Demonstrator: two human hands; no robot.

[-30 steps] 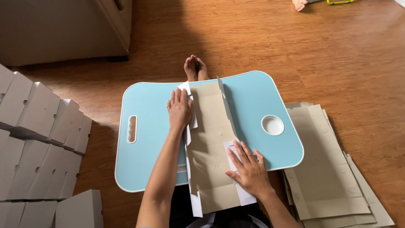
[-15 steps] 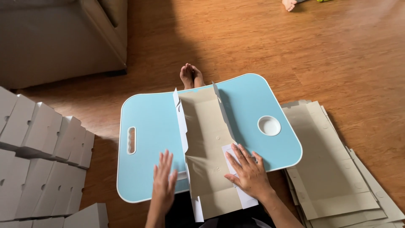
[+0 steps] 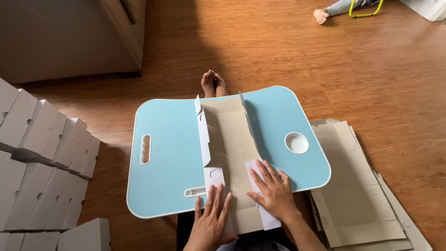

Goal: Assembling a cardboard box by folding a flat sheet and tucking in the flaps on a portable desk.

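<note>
Under both hands [image 3: 241, 204], the cardboard blank's [image 3: 230, 139] near end is hidden.

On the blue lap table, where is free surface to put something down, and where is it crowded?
The blue lap table is bare between its handle slot and the cardboard box blank, and also between the blank and the round cup recess. It is crowded at the near edge, where the left hand and right hand press the blank.

The near end of the cardboard blank [image 3: 230, 153] is being covered by the left hand [image 3: 211, 218] and right hand [image 3: 274, 193]. The stacked white boxes [image 3: 42, 158] are being cropped at the left edge.
</note>
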